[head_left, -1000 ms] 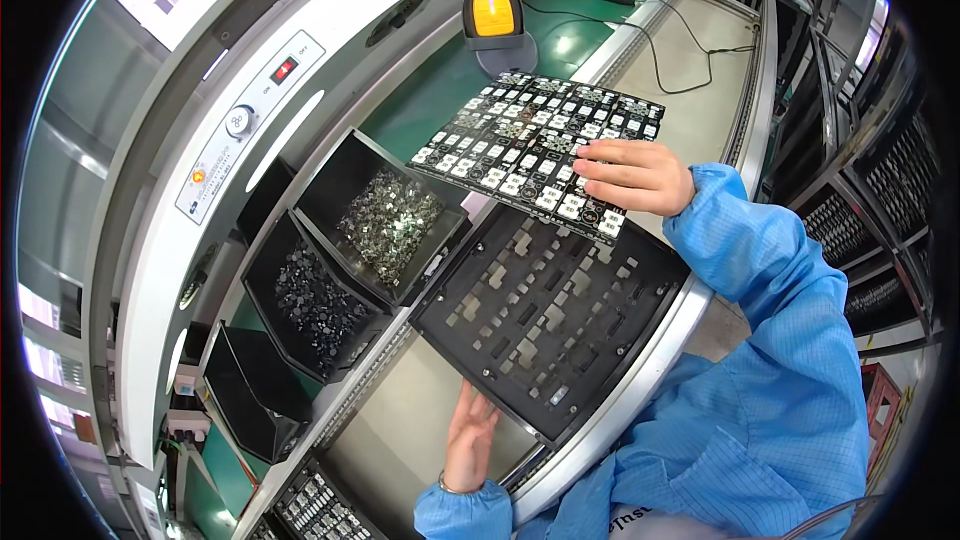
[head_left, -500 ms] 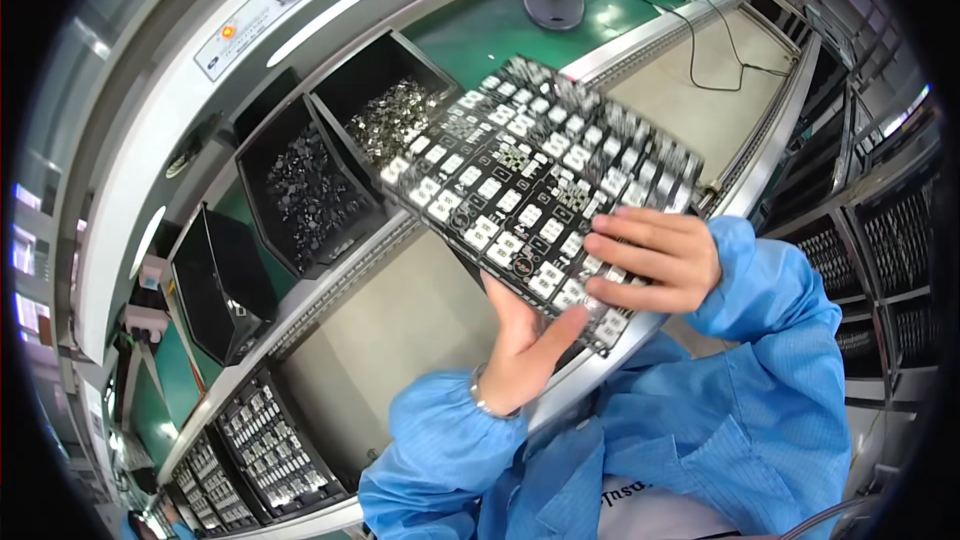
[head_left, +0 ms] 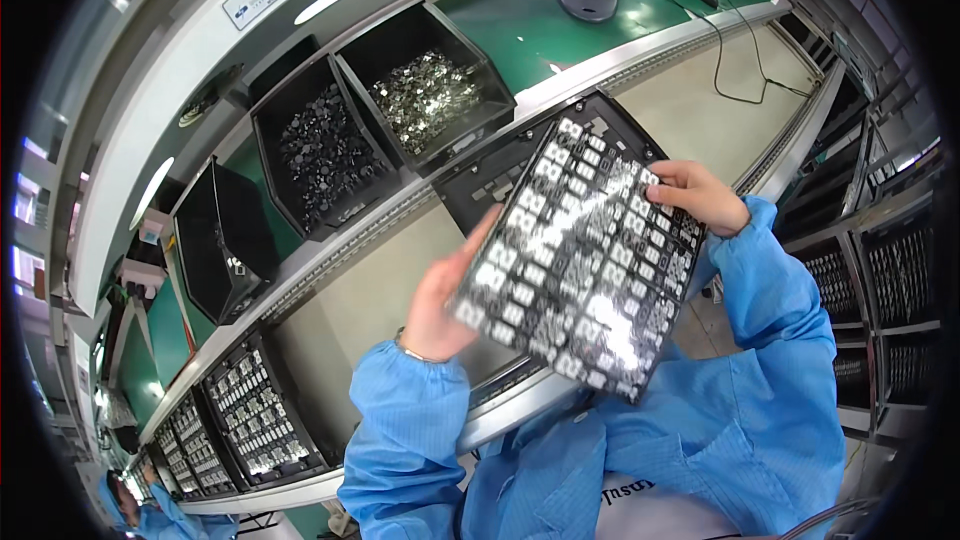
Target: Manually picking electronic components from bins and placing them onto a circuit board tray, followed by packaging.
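Observation:
A black circuit board panel [head_left: 590, 250] with rows of white and silvery parts is held tilted between my hands, with bright glare across its face. My left hand [head_left: 445, 295], slightly blurred, has its fingers behind the panel's left edge. At the upper right edge, my right hand [head_left: 700, 198] pinches the panel, fingertips on its face. Below the panel lies a flat black tray [head_left: 480, 202] on the conveyor. The panel hides much of this tray.
Beyond the conveyor rail stand a bin of shiny metal pieces [head_left: 490, 120], a bin of dark pieces [head_left: 275, 190] and another black bin [head_left: 230, 250]. Loaded trays [head_left: 258, 420] line the lower left, near another person's blue sleeve [head_left: 165, 520]. Racks [head_left: 895, 270] stand at right.
The panel has turned and come toward me, exposing the black tray beneath. My right hand has moved from its near corner up to the right edge; my left hand has shifted left.

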Motion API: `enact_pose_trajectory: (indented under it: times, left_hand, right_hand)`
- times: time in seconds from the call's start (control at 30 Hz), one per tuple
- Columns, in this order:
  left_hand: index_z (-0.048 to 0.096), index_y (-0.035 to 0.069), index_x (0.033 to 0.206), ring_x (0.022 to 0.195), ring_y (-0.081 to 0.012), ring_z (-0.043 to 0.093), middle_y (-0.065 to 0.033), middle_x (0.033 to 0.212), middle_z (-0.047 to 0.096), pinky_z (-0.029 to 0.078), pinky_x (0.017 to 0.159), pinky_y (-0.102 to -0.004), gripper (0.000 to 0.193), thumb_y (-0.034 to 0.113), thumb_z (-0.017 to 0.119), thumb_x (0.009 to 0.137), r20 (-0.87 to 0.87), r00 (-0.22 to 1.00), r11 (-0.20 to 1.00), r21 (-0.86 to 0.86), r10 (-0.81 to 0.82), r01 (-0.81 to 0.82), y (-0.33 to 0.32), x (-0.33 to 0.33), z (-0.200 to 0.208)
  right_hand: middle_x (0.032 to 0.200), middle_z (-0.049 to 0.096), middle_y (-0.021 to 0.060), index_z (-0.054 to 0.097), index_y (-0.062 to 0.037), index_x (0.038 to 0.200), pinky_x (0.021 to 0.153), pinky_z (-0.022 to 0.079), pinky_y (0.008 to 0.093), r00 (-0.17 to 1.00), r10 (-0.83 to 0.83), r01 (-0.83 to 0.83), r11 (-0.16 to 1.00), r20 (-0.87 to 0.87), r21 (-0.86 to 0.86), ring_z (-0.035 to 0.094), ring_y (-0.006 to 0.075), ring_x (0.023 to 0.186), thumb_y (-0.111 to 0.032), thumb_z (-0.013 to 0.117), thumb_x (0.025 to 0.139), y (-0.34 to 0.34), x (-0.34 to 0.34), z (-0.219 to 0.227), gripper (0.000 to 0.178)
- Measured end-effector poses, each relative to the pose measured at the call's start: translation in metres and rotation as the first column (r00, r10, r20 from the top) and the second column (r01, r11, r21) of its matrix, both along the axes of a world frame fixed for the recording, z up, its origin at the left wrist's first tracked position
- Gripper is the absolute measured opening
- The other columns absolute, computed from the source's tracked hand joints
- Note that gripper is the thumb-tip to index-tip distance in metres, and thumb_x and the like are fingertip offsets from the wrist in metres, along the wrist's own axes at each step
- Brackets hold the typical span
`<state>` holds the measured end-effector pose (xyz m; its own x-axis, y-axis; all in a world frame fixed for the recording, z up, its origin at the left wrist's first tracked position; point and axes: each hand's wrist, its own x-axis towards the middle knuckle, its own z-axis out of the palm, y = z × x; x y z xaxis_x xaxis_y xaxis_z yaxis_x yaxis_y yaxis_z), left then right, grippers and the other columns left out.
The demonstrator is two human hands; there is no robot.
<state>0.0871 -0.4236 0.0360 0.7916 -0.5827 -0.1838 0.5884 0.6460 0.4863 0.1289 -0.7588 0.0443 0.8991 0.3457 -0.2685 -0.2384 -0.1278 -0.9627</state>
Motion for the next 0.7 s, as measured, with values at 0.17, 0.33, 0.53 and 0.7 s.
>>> enact_pose_trajectory:
  times: [0.17,0.33,0.53,0.7]
  left_hand:
    - [0.005,0.015,0.149,0.140,-0.0305,0.015,-0.0129,0.153,0.011,0.014,0.113,-0.0450,0.076,0.044,0.044,0.091,0.381,0.904,0.888,0.325,0.193,-0.327,0.028,-0.007,-0.031]
    - [0.007,0.013,0.149,0.140,-0.0312,0.013,-0.0127,0.154,0.010,0.015,0.113,-0.0453,0.073,0.038,0.045,0.091,0.480,0.863,0.788,0.465,0.159,-0.404,0.034,-0.024,-0.041]
    - [0.040,0.006,0.138,0.138,-0.0283,0.024,-0.0127,0.150,0.024,0.021,0.111,-0.0418,0.051,0.011,0.047,0.088,0.748,0.607,0.577,0.629,-0.268,-0.521,0.014,-0.025,-0.038]
    - [0.048,0.003,0.130,0.133,-0.0363,0.031,-0.0173,0.143,0.035,0.027,0.109,-0.0410,0.049,0.003,0.055,0.082,0.757,0.365,0.434,0.624,-0.541,-0.650,-0.019,-0.031,-0.034]
  right_hand:
    - [0.093,0.066,0.0056,0.050,-0.0010,0.123,0.072,0.048,0.0223,0.960,-0.274,0.277,0.958,0.050,-0.072,0.061,0.0087,0.080,-0.011,0.056,0.091,-0.010,0.015,-0.027,0.034]
    - [0.092,0.065,0.0077,0.045,-0.0044,0.127,0.069,0.047,0.0234,0.947,-0.304,0.318,0.935,0.108,-0.154,0.061,0.0099,0.078,-0.010,0.055,0.092,-0.015,0.023,-0.045,0.037]
    - [0.087,0.063,0.0101,0.046,-0.0011,0.125,0.068,0.046,0.0268,0.880,-0.219,0.386,0.846,0.421,-0.367,0.058,0.0140,0.077,-0.011,0.057,0.090,-0.005,0.017,-0.058,0.038]
    - [0.088,0.063,0.0099,0.048,-0.0021,0.124,0.067,0.046,0.0275,0.830,-0.169,0.442,0.780,0.531,-0.443,0.058,0.0132,0.077,-0.012,0.056,0.091,-0.003,0.018,-0.063,0.035]
